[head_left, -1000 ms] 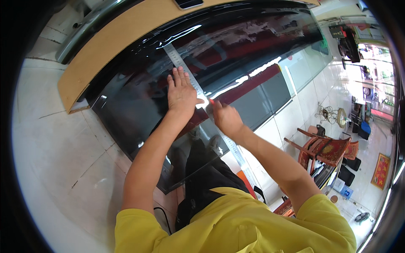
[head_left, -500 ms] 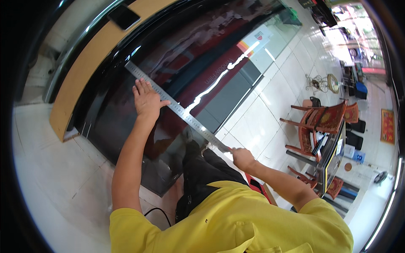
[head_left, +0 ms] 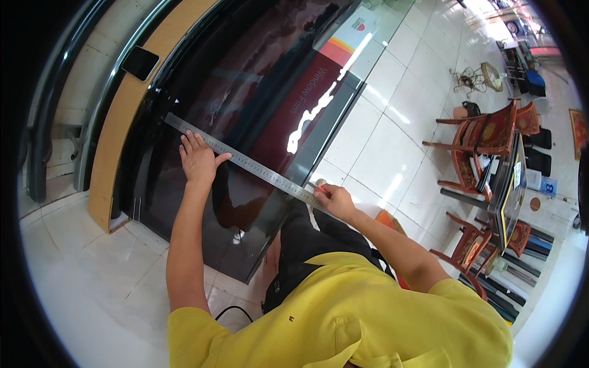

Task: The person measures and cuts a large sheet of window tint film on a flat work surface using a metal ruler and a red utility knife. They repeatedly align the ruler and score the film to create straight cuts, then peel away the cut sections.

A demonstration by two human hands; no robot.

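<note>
A long steel ruler (head_left: 257, 169) lies slantwise across a sheet of dark window film (head_left: 248, 202) on a glossy glass-like tabletop. My left hand (head_left: 198, 161) lies flat on the ruler toward its far left end, with fingers stretched out and the thumb spread. At the ruler's near right end, my right hand (head_left: 337, 201) is closed round a small red utility knife (head_left: 321, 190). Its grey tip points left, beside the ruler at the film's right edge. Whether the blade touches the film, I cannot tell.
A phone (head_left: 140, 63) rests on the wooden ledge (head_left: 116, 141) along the left. Under the glass show a red printed panel (head_left: 294, 104) and bright reflections. White floor tiles (head_left: 362, 141) lie to the right, with carved wooden chairs (head_left: 488, 141) and a table (head_left: 510, 190) beyond.
My right hand has moved left with the knife, from beyond the ruler's end to beside it. My left hand stays flat on the ruler. The whole view has shifted.
</note>
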